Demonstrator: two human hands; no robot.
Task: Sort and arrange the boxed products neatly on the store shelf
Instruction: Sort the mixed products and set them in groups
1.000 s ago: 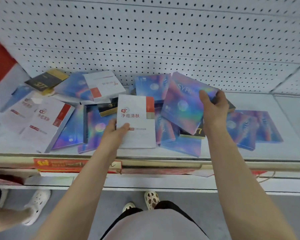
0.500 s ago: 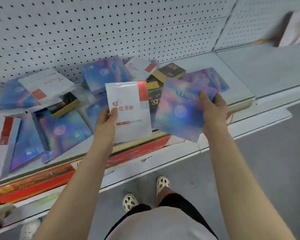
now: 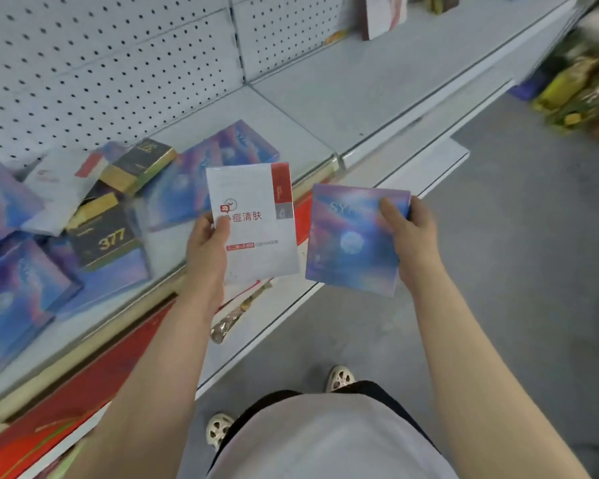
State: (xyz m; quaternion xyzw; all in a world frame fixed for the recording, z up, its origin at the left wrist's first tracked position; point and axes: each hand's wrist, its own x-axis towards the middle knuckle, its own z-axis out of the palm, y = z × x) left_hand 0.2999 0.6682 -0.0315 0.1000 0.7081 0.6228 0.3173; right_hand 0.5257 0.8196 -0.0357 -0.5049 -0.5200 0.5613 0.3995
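Note:
My left hand point(image 3: 206, 242) grips a white box with red print point(image 3: 256, 216) by its left edge, held upright in front of the shelf lip. My right hand point(image 3: 407, 233) holds a flat iridescent blue-purple box point(image 3: 346, 243) by its right side, out over the aisle floor. Both boxes are off the shelf. On the shelf point(image 3: 291, 108) to the left lies a jumbled heap: several iridescent boxes point(image 3: 18, 285), a black and gold box marked 377 point(image 3: 108, 236), another black and gold box point(image 3: 142, 164) and a white box point(image 3: 63, 188).
The shelf section to the right point(image 3: 377, 81) holds only a few items at its far end, among them a white carton point(image 3: 382, 13). A perforated back panel point(image 3: 101, 63) rises behind. Packaged goods point(image 3: 574, 95) lie on the grey floor at right. My feet stand below.
Both hands have lifted their boxes off the pile and carried them right, away from the shelf. My view has swung to the right, so the heap now sits at the left.

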